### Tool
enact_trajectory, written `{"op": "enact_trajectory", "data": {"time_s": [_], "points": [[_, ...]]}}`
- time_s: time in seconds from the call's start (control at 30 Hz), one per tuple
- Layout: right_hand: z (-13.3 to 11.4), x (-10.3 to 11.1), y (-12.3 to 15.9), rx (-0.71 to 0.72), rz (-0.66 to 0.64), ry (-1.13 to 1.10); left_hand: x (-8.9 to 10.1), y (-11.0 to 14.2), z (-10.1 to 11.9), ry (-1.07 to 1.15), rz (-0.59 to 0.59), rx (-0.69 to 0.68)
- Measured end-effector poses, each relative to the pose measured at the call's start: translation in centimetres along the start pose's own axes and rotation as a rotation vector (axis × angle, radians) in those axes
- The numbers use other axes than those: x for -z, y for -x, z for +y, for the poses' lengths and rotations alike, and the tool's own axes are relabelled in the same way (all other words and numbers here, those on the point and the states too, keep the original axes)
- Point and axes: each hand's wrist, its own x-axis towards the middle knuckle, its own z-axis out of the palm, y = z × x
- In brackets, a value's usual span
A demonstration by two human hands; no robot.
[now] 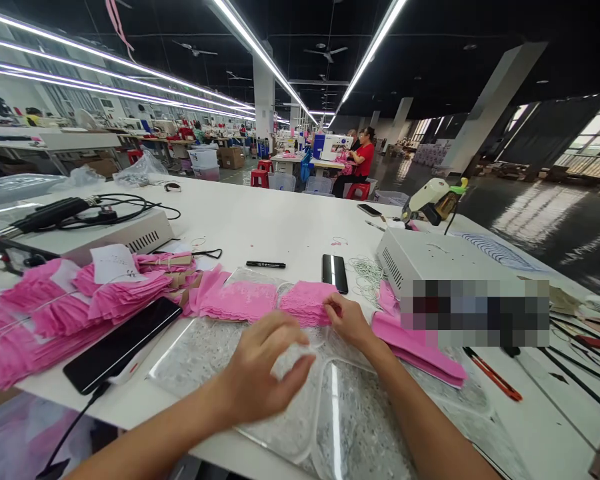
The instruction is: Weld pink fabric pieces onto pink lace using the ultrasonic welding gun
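Observation:
Two stacks of pink lace fabric pieces lie side by side, a left stack (243, 300) and a right stack (303, 301), on clear speckled mats. My right hand (349, 320) is at the right end of the right stack, its thumb and forefinger closed on the lace edge. How many layers it pinches I cannot see. My left hand (265, 370) hovers in front of the stacks over the mat (285, 413). Its fingers are curved with the thumb apart, slightly blurred, and nothing shows in them. A folded pink strip (420, 350) lies beyond my right forearm.
Tied pink fabric bundles (100, 293) and a large black phone (123, 343) are at left. Beyond the lace lie a marker (265, 265), a smaller phone (335, 273) and tangled thread (367, 277). A grey box (440, 260) and a red cutter (495, 377) are at right.

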Motion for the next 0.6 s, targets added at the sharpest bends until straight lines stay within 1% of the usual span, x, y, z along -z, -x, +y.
{"op": "enact_trajectory", "data": {"time_s": [0.07,0.1,0.17,0.27,0.33,0.37,0.43,0.6], "points": [[-0.1,-0.1,0.0,0.001,0.017,-0.007,-1.1,-1.3,-0.8,-0.099,-0.106,0.017],[-0.1,-0.1,0.0,0.002,0.025,-0.010,-2.0,-2.0,-1.2,-0.157,-0.164,0.038],[-0.1,-0.1,0.0,0.006,0.040,-0.013,-4.0,-3.3,-2.0,-0.244,-0.245,0.081],[0.0,0.0,0.0,0.015,0.060,-0.013,-6.7,-4.8,-2.9,-0.354,-0.338,0.149],[0.1,0.1,0.0,0.020,0.072,-0.009,-7.6,-5.3,-3.5,-0.401,-0.387,0.184],[0.2,0.2,0.0,0.022,0.078,-0.005,-7.6,-5.5,-3.9,-0.417,-0.405,0.199],[0.5,0.2,0.0,0.027,0.095,0.001,-7.0,-5.8,-4.6,-0.437,-0.426,0.224],[1.4,0.1,-0.2,0.048,0.141,0.011,-4.5,-6.0,-6.4,-0.410,-0.424,0.260]]}}
